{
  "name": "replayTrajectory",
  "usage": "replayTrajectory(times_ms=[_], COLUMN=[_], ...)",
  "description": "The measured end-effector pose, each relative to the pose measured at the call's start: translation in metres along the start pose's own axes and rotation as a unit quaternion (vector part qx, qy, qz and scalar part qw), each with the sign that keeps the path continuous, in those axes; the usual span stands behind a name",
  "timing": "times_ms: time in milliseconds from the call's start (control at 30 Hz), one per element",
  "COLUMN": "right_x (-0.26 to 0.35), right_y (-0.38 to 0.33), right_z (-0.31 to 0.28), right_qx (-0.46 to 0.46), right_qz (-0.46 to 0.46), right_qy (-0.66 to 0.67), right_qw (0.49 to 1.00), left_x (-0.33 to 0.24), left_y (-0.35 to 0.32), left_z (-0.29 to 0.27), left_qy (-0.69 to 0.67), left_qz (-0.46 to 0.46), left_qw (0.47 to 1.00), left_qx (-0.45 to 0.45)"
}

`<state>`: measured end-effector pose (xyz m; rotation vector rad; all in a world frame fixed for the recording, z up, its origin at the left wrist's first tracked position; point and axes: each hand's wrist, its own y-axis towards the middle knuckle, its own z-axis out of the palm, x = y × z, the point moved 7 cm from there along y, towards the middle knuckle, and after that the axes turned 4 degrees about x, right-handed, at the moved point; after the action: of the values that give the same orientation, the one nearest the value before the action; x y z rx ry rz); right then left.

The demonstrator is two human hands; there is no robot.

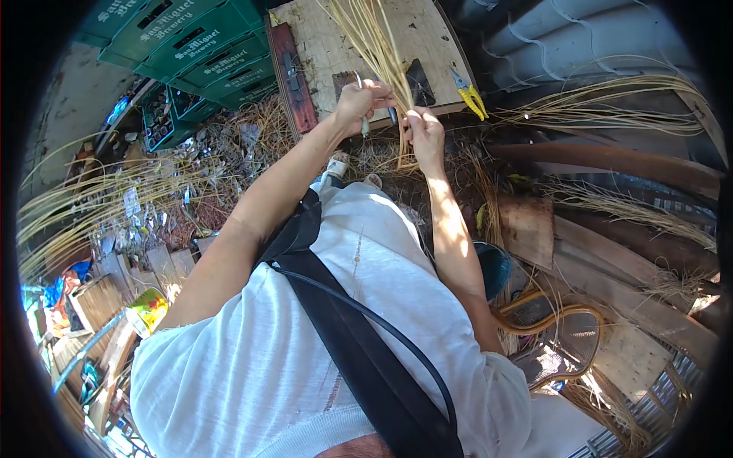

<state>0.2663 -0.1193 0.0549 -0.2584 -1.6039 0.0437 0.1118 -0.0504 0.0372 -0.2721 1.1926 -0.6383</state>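
A long bundle of pale rattan-like strips (pixel 374 47) runs over the wooden work table (pixel 321 38), its lower ends hanging past the near edge. My right hand (pixel 425 131) is closed round the strips near that edge. Just left of it, my left hand (pixel 365 104) is closed on a slim tool (pixel 366 125) with a pale handle below the fingers and a curved metal tip above them. The left fingertips reach to the bundle; whether they also grip a strip is hard to see. Yellow-handled pliers (pixel 472 99) lie at the table's right corner, beside a dark flat patch (pixel 419 82).
Stacked green crates (pixel 206 57) stand at the far left. A reddish wooden block (pixel 294 80) lines the table's left side. Loose strips (pixel 611 103) stretch out at right, above long boards (pixel 611 156). Scraps (pixel 191 183) litter the ground. A rattan-framed chair (pixel 569 343) is at lower right.
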Motion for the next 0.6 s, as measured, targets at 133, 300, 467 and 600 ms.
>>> replayTrajectory(times_ms=[133,300,467,600], right_x=[-0.015,-0.05,-0.025,-0.015], right_y=[0.0,0.005,0.014,0.0], right_z=[-0.019,-0.057,-0.048,-0.059], right_qx=[-0.052,-0.042,-0.062,-0.126], right_qz=[0.029,0.069,0.045,-0.027], right_qy=[-0.037,-0.037,-0.177,-0.33], right_qw=[0.998,0.996,0.981,0.935], left_x=[-0.008,-0.057,-0.069,-0.096], left_y=[0.012,0.017,0.023,0.031], left_z=[-0.021,-0.052,-0.066,-0.105], left_qy=[-0.043,0.072,0.07,0.061], left_qz=[0.011,0.064,0.068,0.107], left_qw=[0.999,0.995,0.995,0.989], left_qx=[-0.007,0.008,-0.012,-0.076])
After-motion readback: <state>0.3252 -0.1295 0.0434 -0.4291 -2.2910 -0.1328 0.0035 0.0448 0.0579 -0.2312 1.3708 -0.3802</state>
